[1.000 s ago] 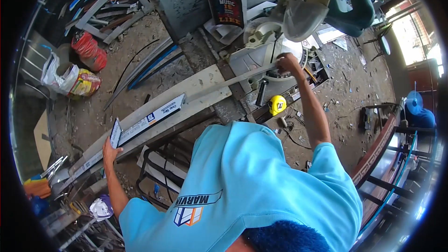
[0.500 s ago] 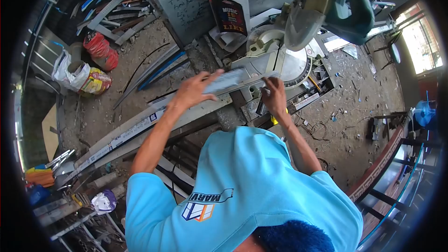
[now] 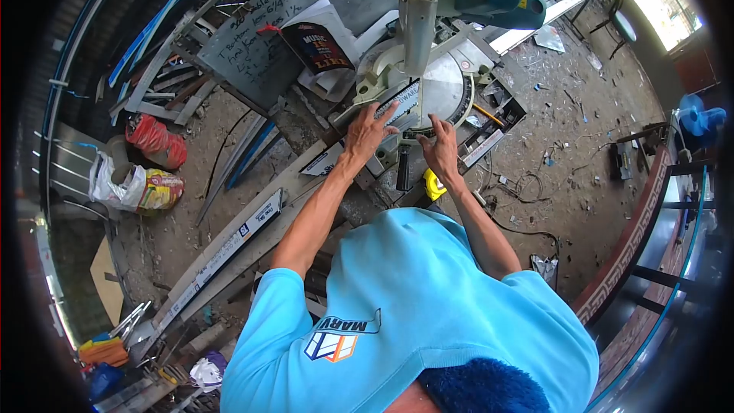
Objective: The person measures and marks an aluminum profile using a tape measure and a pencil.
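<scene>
My left hand point(image 3: 368, 136) lies with spread fingers across a short aluminium profile point(image 3: 407, 101) with printed film. The profile sits on the bed of the miter saw point(image 3: 446, 88), along its fence and under the blade guard point(image 3: 419, 27). Part of it is hidden beneath that hand. At the front edge of the saw's round table, my right hand point(image 3: 440, 149) has thumb and forefinger apart, with nothing seen between them. The saw's dark front handle point(image 3: 403, 168) is between my two hands.
A long film-wrapped profile point(image 3: 229, 241) stretches to the lower left. A book point(image 3: 317, 46) leans behind the saw, before a board with handwriting point(image 3: 264, 11). A yellow tape measure point(image 3: 434, 183) is near my right wrist. Cables point(image 3: 527, 187) and scraps litter the floor.
The short profile, blurred and left of the saw before, now lies on its bed. My left hand has moved right with it. My right hand's fingers have spread. The view has shifted.
</scene>
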Demonstrator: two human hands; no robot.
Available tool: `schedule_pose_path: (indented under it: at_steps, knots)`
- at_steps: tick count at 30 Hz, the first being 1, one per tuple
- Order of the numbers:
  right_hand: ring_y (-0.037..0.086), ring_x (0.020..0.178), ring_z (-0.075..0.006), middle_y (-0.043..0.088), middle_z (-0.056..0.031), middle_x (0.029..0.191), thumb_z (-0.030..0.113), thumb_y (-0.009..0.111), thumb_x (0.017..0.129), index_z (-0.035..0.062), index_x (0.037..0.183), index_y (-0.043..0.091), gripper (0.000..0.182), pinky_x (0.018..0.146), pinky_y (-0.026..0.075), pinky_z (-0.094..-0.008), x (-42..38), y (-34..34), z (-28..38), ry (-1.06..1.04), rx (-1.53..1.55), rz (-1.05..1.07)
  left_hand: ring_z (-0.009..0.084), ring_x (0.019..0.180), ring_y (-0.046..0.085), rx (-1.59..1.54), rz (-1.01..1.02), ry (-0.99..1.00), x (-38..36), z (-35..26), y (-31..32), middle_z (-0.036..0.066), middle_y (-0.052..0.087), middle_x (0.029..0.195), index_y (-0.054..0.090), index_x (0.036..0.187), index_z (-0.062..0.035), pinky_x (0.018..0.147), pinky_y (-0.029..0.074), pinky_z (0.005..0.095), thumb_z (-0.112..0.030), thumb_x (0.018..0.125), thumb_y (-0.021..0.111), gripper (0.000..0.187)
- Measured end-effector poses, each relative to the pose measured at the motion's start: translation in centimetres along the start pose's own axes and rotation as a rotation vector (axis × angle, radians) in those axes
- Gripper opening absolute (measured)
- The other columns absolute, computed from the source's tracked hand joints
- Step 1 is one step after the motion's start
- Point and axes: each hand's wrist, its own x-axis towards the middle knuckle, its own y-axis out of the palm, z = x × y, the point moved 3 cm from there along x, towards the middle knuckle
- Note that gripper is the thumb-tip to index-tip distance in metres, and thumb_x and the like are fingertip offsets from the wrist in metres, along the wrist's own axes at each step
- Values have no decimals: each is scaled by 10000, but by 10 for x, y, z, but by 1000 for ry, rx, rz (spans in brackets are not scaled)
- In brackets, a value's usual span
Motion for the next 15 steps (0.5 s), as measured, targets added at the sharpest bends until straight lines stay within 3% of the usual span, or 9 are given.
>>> schedule_pose_path:
  at_steps: [4,7,10,15]
  knots:
    - [490,1057,-376,543,-198,1115,85,713,726,22,1257,469,588,921,412,-421,18,15,-9,61,57,22,367,1192,433,24,-19,-5,-7,-2,7,167,433,1323,452,1369,-217,982,387,470,-461,869,556,567]
    - [495,987,-372,559,-184,1075,62,703,698,28,1235,474,586,878,416,-421,22,34,-2,-96,33,98,290,1248,374,218,-54,104,-31,-5,-16,90,464,1312,492,1332,-170,1043,284,483,-410,795,688,620]
    - [497,991,-357,561,-178,1076,64,695,708,30,1218,486,552,878,415,-413,28,48,11,-60,39,63,264,1239,386,330,-28,148,-34,3,-19,66,501,1278,521,1293,-143,1023,293,478,-356,765,731,607]
    - [498,1012,-331,569,-160,1106,95,692,730,33,1210,488,526,902,407,-399,31,60,13,-147,-43,24,268,1183,464,263,67,81,-26,5,-12,103,528,1256,557,1235,-70,947,380,399,-181,832,639,426]
